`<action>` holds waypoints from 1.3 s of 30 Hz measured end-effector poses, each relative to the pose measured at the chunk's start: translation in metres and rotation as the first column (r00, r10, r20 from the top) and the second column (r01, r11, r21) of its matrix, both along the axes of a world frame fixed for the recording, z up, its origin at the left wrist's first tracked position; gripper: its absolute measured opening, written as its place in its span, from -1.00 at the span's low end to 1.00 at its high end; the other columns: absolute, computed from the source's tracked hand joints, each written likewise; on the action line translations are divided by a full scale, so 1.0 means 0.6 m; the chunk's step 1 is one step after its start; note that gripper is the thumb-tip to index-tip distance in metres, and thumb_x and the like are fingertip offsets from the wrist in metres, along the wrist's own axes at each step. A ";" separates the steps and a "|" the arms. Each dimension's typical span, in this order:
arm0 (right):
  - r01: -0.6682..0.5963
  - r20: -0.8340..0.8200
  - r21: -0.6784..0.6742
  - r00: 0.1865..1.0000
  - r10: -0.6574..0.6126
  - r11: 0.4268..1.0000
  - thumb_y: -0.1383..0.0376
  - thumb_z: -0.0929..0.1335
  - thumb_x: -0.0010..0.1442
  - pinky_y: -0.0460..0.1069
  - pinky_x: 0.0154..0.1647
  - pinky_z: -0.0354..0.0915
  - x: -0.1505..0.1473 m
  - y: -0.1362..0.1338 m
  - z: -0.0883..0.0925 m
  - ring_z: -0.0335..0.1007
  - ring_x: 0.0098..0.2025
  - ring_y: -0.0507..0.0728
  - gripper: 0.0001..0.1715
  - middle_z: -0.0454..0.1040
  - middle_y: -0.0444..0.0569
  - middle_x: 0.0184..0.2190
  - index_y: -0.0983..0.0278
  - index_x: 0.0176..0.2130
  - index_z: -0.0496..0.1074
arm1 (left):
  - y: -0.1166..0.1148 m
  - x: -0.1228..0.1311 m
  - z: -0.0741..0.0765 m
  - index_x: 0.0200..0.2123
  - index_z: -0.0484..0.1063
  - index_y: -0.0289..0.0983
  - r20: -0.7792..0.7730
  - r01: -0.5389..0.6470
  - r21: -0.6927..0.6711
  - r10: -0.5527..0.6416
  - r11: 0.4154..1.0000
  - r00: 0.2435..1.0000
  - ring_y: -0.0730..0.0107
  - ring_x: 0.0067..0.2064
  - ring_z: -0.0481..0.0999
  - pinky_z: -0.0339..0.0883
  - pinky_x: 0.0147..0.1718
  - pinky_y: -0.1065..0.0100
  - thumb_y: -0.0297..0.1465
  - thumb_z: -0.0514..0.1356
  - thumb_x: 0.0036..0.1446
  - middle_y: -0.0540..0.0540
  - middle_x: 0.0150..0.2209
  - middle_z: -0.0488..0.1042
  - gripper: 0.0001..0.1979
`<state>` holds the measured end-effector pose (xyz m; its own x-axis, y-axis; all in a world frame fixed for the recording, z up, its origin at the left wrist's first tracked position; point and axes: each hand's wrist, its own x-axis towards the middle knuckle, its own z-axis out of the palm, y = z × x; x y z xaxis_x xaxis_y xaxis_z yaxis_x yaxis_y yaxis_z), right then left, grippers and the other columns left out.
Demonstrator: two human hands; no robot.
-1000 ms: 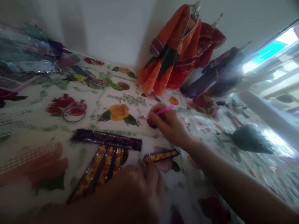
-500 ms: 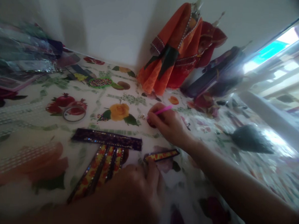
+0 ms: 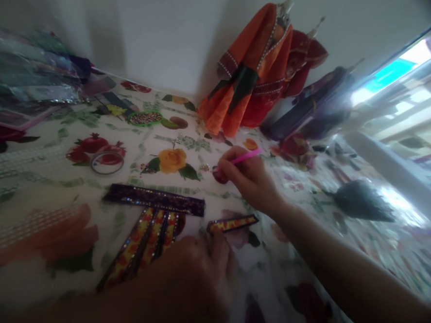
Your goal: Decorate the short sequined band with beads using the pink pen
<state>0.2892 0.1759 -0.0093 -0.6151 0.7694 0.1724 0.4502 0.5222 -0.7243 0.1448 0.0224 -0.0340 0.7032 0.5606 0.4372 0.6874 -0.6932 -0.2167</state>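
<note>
My right hand (image 3: 251, 180) pinches a slim pink pen-like stick (image 3: 248, 156). The stick's lower tip is close to a small cluster of shiny stones (image 3: 205, 167) on the flowered tablecloth. Nearer to me, my left hand (image 3: 209, 266) is closed, its fingertips on the near end of a short yellow-and-red patterned strip (image 3: 237, 223) with dark edges. Left of that hand, a dark purple band (image 3: 155, 199) dotted with sparkling stones lies crosswise. Several patterned strips (image 3: 135, 242) with stone-studded edges fan out below it, partly hidden by my left hand and forearm.
A green-rimmed dish (image 3: 145, 118) of small beads stands farther back. A clear ring-shaped object (image 3: 107, 163) lies left of the yellow printed rose. Orange and red garments (image 3: 242, 80) stand by the wall. Plastic-wrapped items (image 3: 31, 77) sit at left, a dark bundle (image 3: 361, 199) at right.
My right hand has shifted slightly to the right, carrying the pink stick a little away from the stone cluster. My left hand and the strips stay in place.
</note>
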 end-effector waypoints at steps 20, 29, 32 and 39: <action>0.020 0.139 0.109 0.990 -0.035 0.994 0.20 0.27 0.35 -0.05 -0.41 0.22 -0.004 0.009 -0.004 0.34 -0.47 0.00 -0.77 0.49 -0.13 -0.47 0.27 -0.30 0.38 | 0.004 -0.001 -0.002 -0.11 0.50 -0.50 -0.016 0.003 -0.003 -0.004 1.000 1.000 0.30 -0.54 0.47 0.27 -0.68 0.34 -0.54 0.02 0.17 -0.41 -0.17 0.58 -0.68; 0.010 0.160 0.190 0.986 -0.041 0.982 0.25 0.27 0.34 -0.06 -0.39 0.21 -0.008 0.004 -0.002 0.31 -0.49 -0.03 -0.75 0.47 -0.14 -0.47 0.27 -0.37 0.37 | 0.003 0.000 -0.003 -0.10 0.50 -0.49 -0.007 -0.007 0.005 0.007 1.000 1.000 0.29 -0.51 0.47 0.23 -0.66 0.33 -0.53 0.01 0.20 -0.41 -0.17 0.58 -0.68; 0.000 0.160 0.199 0.987 -0.032 0.980 0.26 0.27 0.34 -0.06 -0.39 0.21 -0.009 0.004 -0.003 0.31 -0.49 -0.03 -0.75 0.46 -0.14 -0.47 0.27 -0.37 0.37 | 0.001 -0.001 -0.001 -0.10 0.50 -0.49 -0.012 0.001 -0.003 -0.001 1.000 1.000 0.31 -0.51 0.47 0.26 -0.66 0.34 -0.53 0.04 0.18 -0.42 -0.15 0.58 -0.69; 0.036 0.088 0.126 0.995 -0.047 0.991 0.19 0.27 0.35 -0.04 -0.41 0.22 0.000 0.011 -0.010 0.32 -0.45 0.01 -0.78 0.46 -0.11 -0.45 0.26 -0.29 0.37 | 0.002 -0.002 0.000 -0.09 0.48 -0.53 -0.022 0.022 -0.018 -0.022 1.000 1.000 0.30 -0.53 0.47 0.28 -0.68 0.33 -0.53 0.06 0.17 -0.45 -0.16 0.57 -0.70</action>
